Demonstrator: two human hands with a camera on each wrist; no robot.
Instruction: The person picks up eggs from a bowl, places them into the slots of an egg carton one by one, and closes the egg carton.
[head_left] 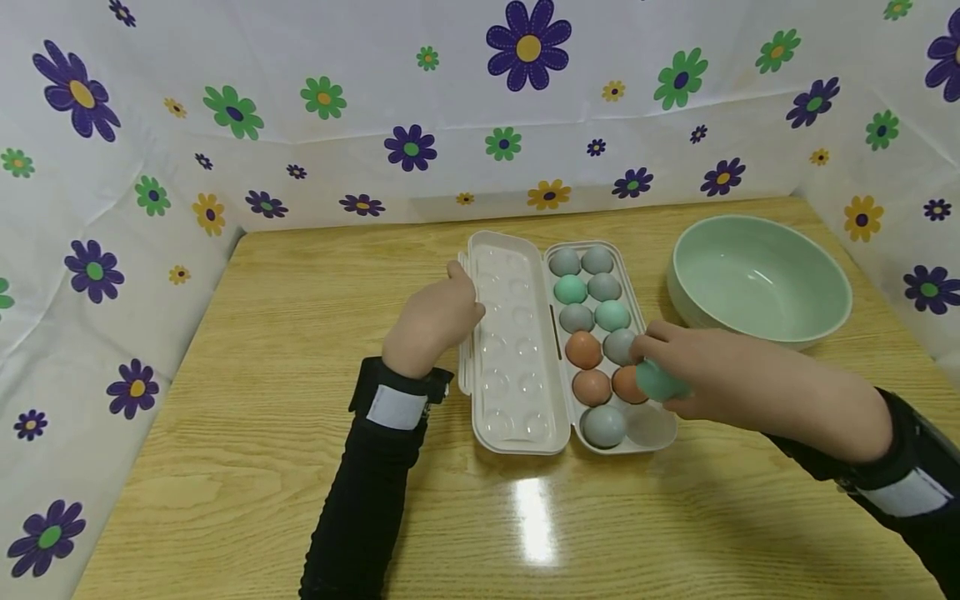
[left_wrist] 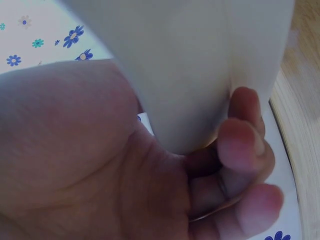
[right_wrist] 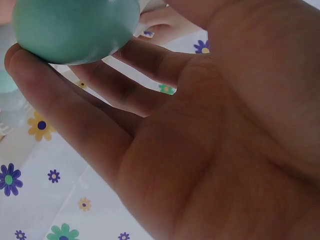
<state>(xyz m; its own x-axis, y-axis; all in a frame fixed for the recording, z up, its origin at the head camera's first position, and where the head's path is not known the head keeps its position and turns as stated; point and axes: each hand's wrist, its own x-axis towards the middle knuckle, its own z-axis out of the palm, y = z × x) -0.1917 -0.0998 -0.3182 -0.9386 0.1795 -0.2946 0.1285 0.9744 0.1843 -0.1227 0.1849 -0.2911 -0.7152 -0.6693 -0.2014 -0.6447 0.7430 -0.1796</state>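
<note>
A white egg carton [head_left: 521, 242] lies unfolded on the table, its dimpled lid [head_left: 510, 333] on the left. Grey, green and brown eggs fill most of its right half; the front right cup [head_left: 651, 427] holds no egg. With curled fingers my left hand [head_left: 433, 327] grips the carton's left edge, and its white plastic [left_wrist: 200, 65] passes between thumb and fingers in the left wrist view. My right hand [head_left: 701, 362] pinches a green egg [head_left: 662, 382] above the carton's front right part. That egg [right_wrist: 75, 30] sits at the fingertips in the right wrist view.
A pale green bowl [head_left: 757, 279] stands at the back right, behind my right forearm. The wooden table [head_left: 262, 417] reaches back to a white cloth [head_left: 450, 83] printed with flowers, which also hangs along both sides.
</note>
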